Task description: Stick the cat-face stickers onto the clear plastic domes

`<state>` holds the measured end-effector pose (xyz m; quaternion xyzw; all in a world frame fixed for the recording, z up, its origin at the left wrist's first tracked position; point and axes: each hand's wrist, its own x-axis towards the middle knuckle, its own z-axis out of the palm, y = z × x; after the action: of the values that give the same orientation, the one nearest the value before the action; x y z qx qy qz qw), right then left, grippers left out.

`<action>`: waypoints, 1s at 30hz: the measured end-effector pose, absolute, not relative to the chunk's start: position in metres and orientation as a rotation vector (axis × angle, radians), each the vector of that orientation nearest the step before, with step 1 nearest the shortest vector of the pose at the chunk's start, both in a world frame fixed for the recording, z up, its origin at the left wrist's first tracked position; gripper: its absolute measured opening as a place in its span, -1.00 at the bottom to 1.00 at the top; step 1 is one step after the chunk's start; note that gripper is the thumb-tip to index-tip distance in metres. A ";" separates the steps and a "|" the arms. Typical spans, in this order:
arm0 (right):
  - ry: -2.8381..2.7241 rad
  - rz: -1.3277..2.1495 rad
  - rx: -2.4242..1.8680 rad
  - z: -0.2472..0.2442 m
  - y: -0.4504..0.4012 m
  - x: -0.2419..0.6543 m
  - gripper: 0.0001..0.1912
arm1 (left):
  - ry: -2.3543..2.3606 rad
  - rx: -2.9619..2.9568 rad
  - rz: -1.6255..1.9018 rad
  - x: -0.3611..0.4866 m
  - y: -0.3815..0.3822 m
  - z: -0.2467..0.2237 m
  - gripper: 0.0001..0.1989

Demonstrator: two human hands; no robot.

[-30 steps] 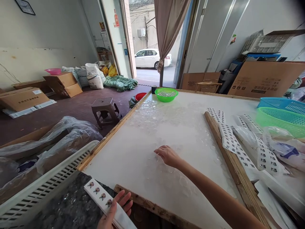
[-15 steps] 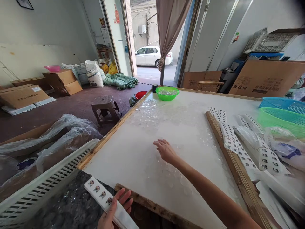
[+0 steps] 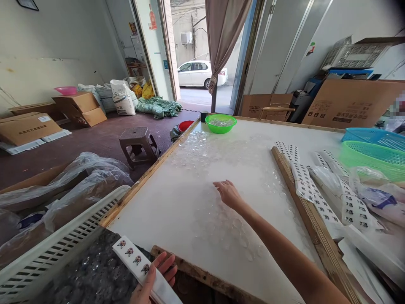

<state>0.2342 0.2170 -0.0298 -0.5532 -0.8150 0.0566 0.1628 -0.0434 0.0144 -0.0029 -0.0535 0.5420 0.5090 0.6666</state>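
Observation:
My left hand (image 3: 155,276) holds a folded white strip (image 3: 133,258) printed with small dark animal faces, low at the table's near edge. Its thumb lies over the strip. Over the middle of the white table (image 3: 152,202), my right hand (image 3: 228,194) reaches out with its fingers spread a little and nothing visible in them. Clear round pieces (image 3: 232,230) lie scattered just below and around that hand. More clear pieces (image 3: 196,150) spread over the far left part of the table, near a green bowl (image 3: 220,123) filled with similar pieces.
A wooden bar (image 3: 303,211) runs along the right side, with printed strips (image 3: 305,181) and a green basket (image 3: 373,158) beyond it. At the lower left, a white crate (image 3: 63,236) borders a mass of clear pieces (image 3: 91,270). A stool (image 3: 139,145) stands on the floor.
My right hand has moved a little right and away from me. More clear pieces now show on the table below it. My left hand still holds the strip in nearly the same place.

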 end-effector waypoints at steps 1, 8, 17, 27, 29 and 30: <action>-2.327 0.159 -1.585 -0.031 0.218 0.236 -0.66 | 1.219 -0.123 1.154 -0.045 0.014 -0.004 -0.44; -2.299 0.130 -1.638 -0.032 0.224 0.236 -0.64 | 1.241 -0.031 1.191 -0.044 0.013 -0.009 -0.36; -2.368 0.135 -1.553 -0.033 0.223 0.229 -0.67 | 1.276 -0.110 1.161 -0.046 0.015 0.003 -0.49; -2.482 0.188 -1.383 -0.032 0.206 0.195 -0.62 | 1.264 -0.002 1.205 -0.037 0.014 0.007 -0.40; -2.476 0.190 -1.400 -0.031 0.200 0.199 -0.64 | 1.271 0.017 1.257 -0.034 0.011 0.007 -0.41; -2.459 0.192 -1.407 -0.029 0.195 0.203 -0.66 | 1.275 0.031 1.294 -0.031 0.010 0.007 -0.42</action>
<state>0.2030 0.1951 -0.0290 -0.4898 -0.8561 0.0667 0.1506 -0.0309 0.0100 0.0074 0.0134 0.5534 0.5615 0.6150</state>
